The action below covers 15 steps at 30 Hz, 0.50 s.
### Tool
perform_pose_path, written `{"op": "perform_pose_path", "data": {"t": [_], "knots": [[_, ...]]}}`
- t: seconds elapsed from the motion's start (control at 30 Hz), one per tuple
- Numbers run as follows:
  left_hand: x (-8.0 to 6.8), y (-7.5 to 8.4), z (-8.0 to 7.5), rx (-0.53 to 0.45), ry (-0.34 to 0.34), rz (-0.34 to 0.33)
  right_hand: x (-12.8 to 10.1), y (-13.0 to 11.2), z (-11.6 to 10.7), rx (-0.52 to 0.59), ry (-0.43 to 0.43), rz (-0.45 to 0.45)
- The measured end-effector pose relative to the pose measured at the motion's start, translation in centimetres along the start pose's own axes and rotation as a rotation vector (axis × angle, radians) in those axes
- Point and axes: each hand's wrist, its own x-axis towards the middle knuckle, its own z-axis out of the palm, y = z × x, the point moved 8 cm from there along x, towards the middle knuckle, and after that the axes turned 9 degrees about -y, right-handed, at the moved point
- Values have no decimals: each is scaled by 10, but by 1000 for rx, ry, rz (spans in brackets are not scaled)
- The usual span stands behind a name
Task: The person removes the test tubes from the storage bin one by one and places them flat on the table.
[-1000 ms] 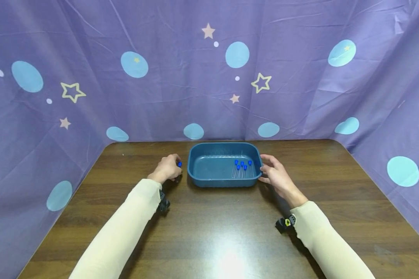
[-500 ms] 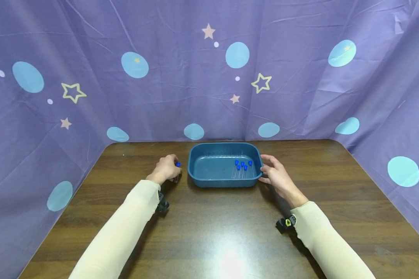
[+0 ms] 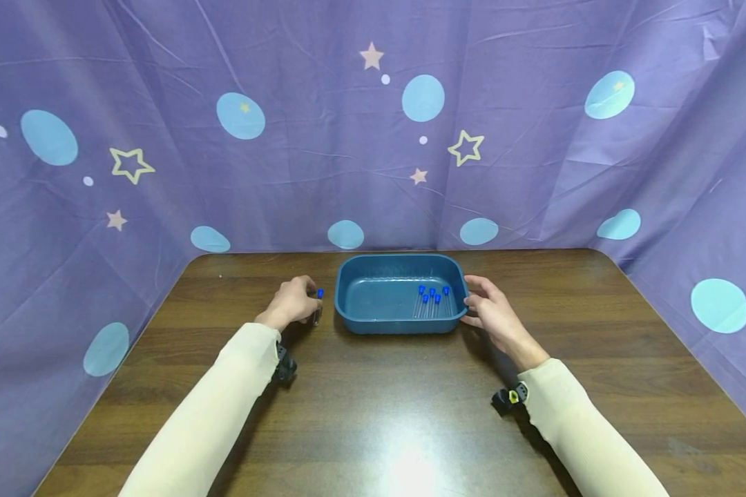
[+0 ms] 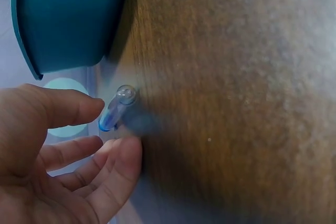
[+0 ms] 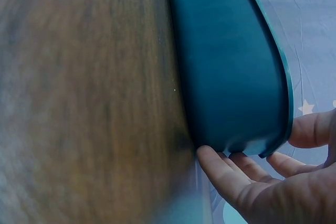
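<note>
1. Change since the earlier frames: the left hand [image 3: 292, 301] has drawn back slightly toward the person and away from the tray; the blue-capped tube [image 3: 318, 306] now shows clear of the fingers. Right hand and tray unmoved.
2. Left hand: on the table just left of the tray. In the left wrist view the fingers [image 4: 68, 107] are loosely bent around the tube [image 4: 116, 108] with a gap to it; whether any fingertip touches it I cannot tell. The tube stands tilted, its rounded clear end on the wood, cap uppermost.
3. Right hand [image 3: 494, 314]: thumb on the rim, fingers [image 5: 223, 174] curled under the right end wall of the tray [image 5: 231, 72], likely to steady it.
4. Tray [image 3: 354, 319]: dark blue, rounded corners, at table centre near the back edge.
5. Tubes in tray [image 3: 432, 301]: five or so, clear with blue caps, lying side by side at the right end, caps pointing away from the person.
6. Table [image 3: 373, 414]: dark wood grain.
7. Backdrop [image 3: 323, 138]: purple cloth printed with pale blue dots and stars.
8. Writing, brands, labels: none legible anywhere.
</note>
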Motion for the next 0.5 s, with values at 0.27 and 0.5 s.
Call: {"op": "perform_pose_path", "data": {"t": [0.27,0.5], "knots": [[-3,1,-1,10,16,11,0,1,-1,-2,1,2],[-7,3,-1,32,21,32,0,1,-1,-11,-3,6]]}}
